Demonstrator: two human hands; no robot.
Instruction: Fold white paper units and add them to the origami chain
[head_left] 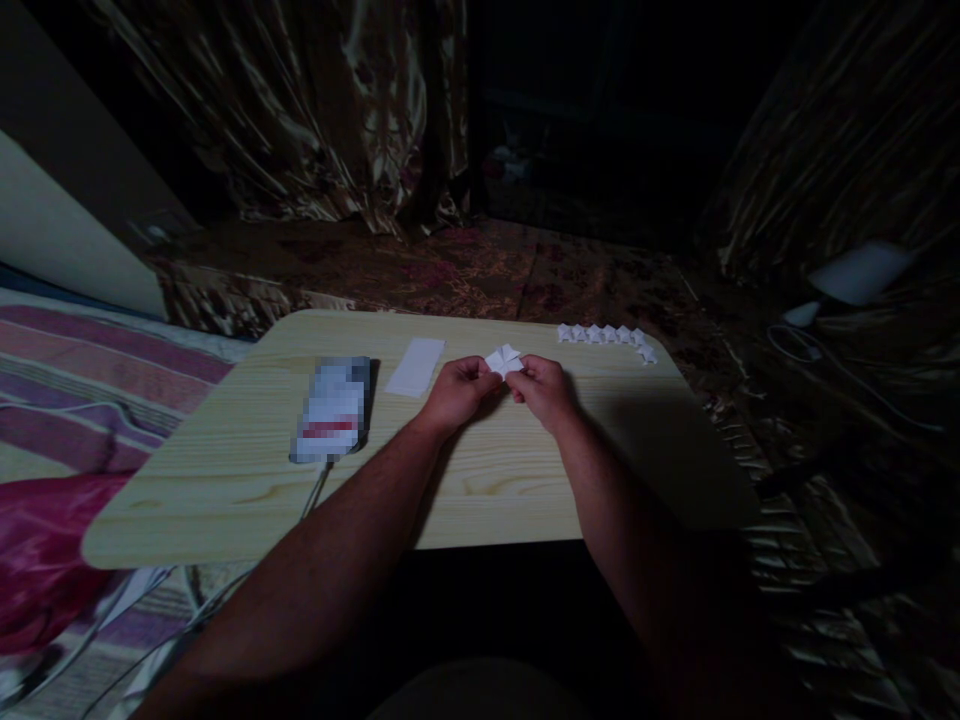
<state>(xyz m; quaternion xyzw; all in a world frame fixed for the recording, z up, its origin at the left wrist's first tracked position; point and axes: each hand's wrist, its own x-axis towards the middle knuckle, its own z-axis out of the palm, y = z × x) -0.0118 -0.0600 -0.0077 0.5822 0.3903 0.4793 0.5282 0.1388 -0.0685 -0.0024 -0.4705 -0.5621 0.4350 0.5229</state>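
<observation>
A small piece of folded white paper (504, 358) is held just above the table between both hands, its pointed flaps facing up. My left hand (463, 388) pinches its left side between thumb and fingers. On the opposite side, my right hand (545, 388) grips the paper the same way, and the two thumbs come close together at its lower edge. To the left of my left hand lies a flat white stack or sheet of paper (416, 366). Several small folded paper pieces (595, 334) sit in a row at the far right of the table.
A phone-like device (332, 410) with a blurred screen and a cable rests on the left of the light wooden table (495, 485). A pink bag (52, 560) lies on striped cloth at the left. A white lamp (861, 274) stands beyond the right edge.
</observation>
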